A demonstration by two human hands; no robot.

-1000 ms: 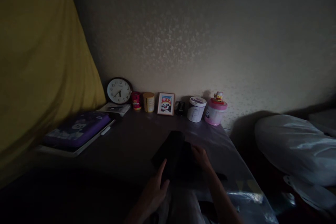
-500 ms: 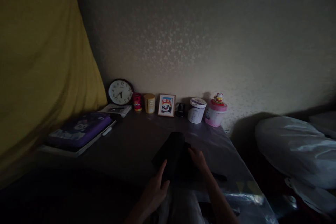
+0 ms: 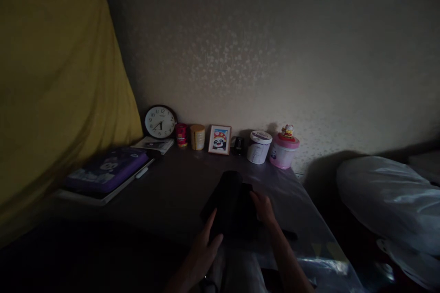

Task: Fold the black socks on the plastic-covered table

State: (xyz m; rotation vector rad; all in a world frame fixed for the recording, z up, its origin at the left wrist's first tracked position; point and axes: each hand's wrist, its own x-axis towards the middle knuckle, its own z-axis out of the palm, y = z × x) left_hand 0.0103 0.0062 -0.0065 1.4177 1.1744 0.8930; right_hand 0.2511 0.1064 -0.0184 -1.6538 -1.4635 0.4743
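As the left hand [image 3: 204, 248], thumb and forefinger spread apart, seemingly steadies a black, fabric-like bundle [image 3: 226, 194], the right hand [image 3: 263, 207] apparently pinches its edge; further handling likely needs both.

A round clock [image 3: 160, 122] stands by the wall [image 3: 223, 32], next to a red can [image 3: 181, 136] and a yellow tin [image 3: 197, 138]. A framed panda picture [image 3: 220, 140] is near a white tub [image 3: 259, 148]. A lucky cat [image 3: 288, 131] sits on a pink jar [image 3: 283, 154]. A purple panda case [image 3: 108, 169] lies near yellow cloth [image 3: 58, 78].
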